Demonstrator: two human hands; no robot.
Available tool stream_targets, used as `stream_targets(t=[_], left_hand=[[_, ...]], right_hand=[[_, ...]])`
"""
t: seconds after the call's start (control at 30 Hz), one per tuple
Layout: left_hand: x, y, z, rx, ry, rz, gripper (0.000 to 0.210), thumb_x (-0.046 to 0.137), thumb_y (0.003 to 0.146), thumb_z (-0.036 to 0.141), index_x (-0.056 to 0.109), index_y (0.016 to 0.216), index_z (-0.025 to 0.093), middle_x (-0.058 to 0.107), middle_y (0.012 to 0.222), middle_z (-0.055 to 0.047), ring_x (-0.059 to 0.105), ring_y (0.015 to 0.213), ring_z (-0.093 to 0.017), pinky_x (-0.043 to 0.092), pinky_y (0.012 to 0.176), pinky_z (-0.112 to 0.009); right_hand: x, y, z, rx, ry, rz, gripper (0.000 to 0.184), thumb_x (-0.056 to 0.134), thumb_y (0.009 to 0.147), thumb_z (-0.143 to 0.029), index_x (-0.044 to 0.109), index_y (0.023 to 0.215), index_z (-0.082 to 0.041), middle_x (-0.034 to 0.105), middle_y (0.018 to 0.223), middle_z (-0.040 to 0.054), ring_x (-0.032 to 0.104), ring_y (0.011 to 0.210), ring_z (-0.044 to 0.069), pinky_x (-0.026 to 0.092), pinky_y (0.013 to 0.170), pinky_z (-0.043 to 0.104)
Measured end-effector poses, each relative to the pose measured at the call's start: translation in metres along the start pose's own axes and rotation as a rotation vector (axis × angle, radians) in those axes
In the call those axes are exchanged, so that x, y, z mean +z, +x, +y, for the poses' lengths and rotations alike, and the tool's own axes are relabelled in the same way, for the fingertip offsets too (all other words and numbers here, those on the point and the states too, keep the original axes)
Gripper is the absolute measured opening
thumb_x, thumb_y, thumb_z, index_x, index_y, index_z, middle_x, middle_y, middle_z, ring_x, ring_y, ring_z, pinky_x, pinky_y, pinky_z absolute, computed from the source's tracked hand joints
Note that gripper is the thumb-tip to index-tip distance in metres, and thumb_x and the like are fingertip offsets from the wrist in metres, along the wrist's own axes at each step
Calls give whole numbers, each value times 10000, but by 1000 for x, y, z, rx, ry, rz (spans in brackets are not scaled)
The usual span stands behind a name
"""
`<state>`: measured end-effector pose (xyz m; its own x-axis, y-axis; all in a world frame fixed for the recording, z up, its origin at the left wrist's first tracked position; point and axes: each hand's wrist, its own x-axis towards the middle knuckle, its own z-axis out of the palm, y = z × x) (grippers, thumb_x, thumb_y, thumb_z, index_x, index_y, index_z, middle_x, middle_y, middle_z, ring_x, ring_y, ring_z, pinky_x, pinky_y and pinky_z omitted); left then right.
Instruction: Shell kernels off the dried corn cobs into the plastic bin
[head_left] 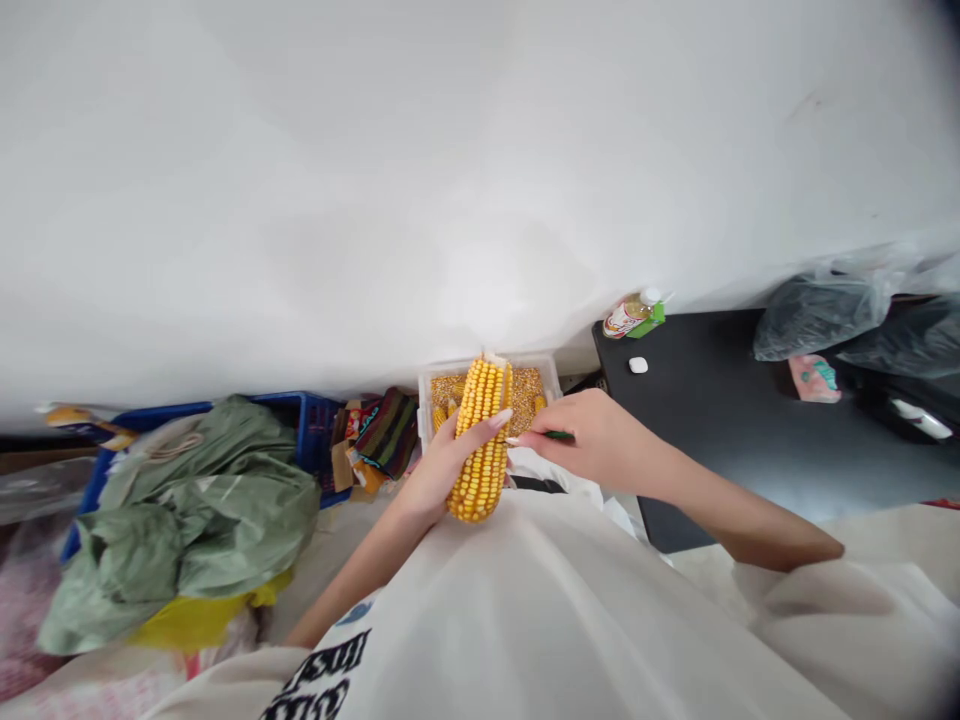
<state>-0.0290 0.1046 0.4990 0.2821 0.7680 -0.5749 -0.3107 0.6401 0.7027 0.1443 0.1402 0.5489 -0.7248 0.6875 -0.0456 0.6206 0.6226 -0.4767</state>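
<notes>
A yellow corn cob (480,450) stands slanted in front of my body, its kernels in rows. My left hand (450,455) is wrapped round it from the left, thumb across the front. On the cob's right side, my right hand (581,435) is closed, with its fingertips close to the kernels. A short dark green piece of a tool (559,435) shows between its fingers; the rest is hidden, so I cannot tell its kind. Behind both hands sits a clear plastic box (553,380) with loose corn kernels (527,385) and some cobs in it.
At left, a blue crate (304,420) holds green cloth (210,490). A black table (720,430) on the right carries a bottle (628,315), a small white case (638,365), a pink packet (814,379) and dark plastic bags (821,310). A white wall (450,180) rises behind.
</notes>
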Motion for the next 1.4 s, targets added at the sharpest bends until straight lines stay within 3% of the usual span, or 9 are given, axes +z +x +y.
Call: stream_targets(t=[0.2,0.47,0.63,0.77,0.93,1.2,1.4], left_hand=[[-1,11,1,7,-27,16,400,614,709,417,492,979,149,592,658,-25,577,474,-143,475,443,-248],[-1,23,6,6,-41,20,366,608,719,415,492,950,155,569,637,-15,576,498,-143,485,468,-260],[-3,33,13,44,-27,29,344,618,715,406,506,916,150,572,690,-21,563,503,-120,485,475,-244],[-6,42,14,63,-53,121,384,641,690,411,503,949,164,573,710,-14,569,528,-122,506,503,-262],[-13,54,11,83,-104,186,406,652,683,409,499,976,174,571,702,-9,579,538,-133,520,519,-288],[-22,76,-7,26,-118,193,428,659,673,426,495,974,170,583,670,-16,582,519,-144,523,521,-303],[-36,90,-31,-41,-90,237,436,675,655,423,488,955,167,577,644,-9,560,479,-136,505,498,-302]], right_hand=[[12,-1,2,-64,-126,88,341,380,900,-237,551,622,-139,513,553,15,431,550,104,277,573,247],[2,16,19,92,83,9,339,454,866,-296,553,583,-137,491,506,-22,368,473,66,243,510,218],[10,23,18,29,-76,88,307,426,877,-226,586,633,-130,536,559,16,417,524,94,254,545,241],[22,30,21,16,-139,166,313,413,888,-233,591,654,-125,544,573,26,448,550,109,272,568,255],[38,37,29,116,-123,213,336,396,901,-267,593,664,-134,548,572,18,454,547,107,282,570,252],[66,38,42,251,-53,169,363,376,907,-298,610,683,-136,590,633,36,496,600,115,305,603,248],[105,35,53,345,7,94,378,345,915,-311,612,706,-143,614,675,50,519,636,122,312,619,246]])
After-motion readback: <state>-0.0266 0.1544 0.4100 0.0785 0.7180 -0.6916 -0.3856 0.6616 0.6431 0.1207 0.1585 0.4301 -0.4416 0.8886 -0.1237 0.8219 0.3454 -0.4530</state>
